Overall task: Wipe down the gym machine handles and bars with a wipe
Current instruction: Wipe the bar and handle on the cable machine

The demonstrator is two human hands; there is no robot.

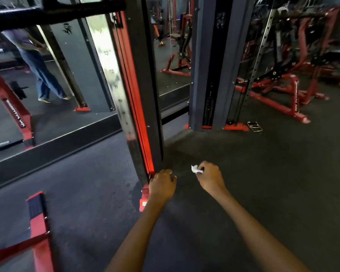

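A: Underfoot, what is the biggest thing?

B: Dark speckled rubber gym floor point(263, 183), spreading everywhere around the tall black-and-red steel upright of the cable machine point(143, 95). That upright is my landmark.

A: And to its left?

B: A big wall mirror point(53, 91) sits behind and left of the upright, and it reflects a person in blue jeans point(41, 71). Just left of the upright's red edge runs a shiny metal strip printed with numerals point(114, 75); 13, 12 and 11 are readable, the lower ones blur.

A: To the right?

B: A second dark grey weight-stack column point(210, 75) stands right of the upright, and well beyond it are blurred red plate-loaded machines point(283, 91). Low and left of the upright lies a red steel floor frame point(37, 222).

A: Now the hands.

B: Left hand point(162, 185) is at the upright's foot, beside its red base; fingers loosely curled, gripping nothing I can see. Whether it touches the steel I cannot tell. Right hand point(210, 178) hangs to the right of the upright's foot, well clear of it.

A: The wipe?

B: A small crumpled white wipe point(195, 169) is pinched in the right hand's fingertips, sticking out towards the upright but not touching it.
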